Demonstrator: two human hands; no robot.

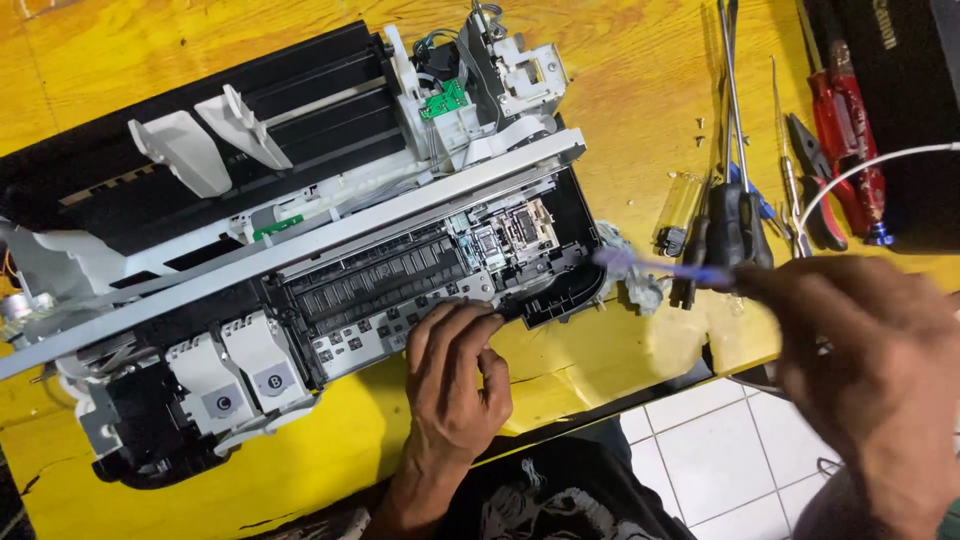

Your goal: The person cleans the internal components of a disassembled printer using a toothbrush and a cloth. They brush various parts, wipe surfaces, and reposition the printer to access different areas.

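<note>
- Printer (pixel 300 250), stripped of its cover, lies slanted across our yellow table (pixel 620 90), its metal rail running from lower left to upper right.
- Our left hand (pixel 450 375) rests on the printer's front edge, fingers together and curled down against the black frame just below the ribbed platen; it presses there without gripping any loose part.
- Our right hand (pixel 870 370) is blurred at the right, fingers closed in a pinch on a thin blue-handled tool (pixel 660 268), which points left towards the printer's right end.
- A crumpled rag (pixel 640 285) lies just beside that end, under the tool's tip.
- Past it on the table lie a clear lighter (pixel 678 205), a black-handled screwdriver (pixel 735 215) and a red-handled screwdriver (pixel 850 150).
- A white cable (pixel 870 162) arcs over the red tools.
</note>
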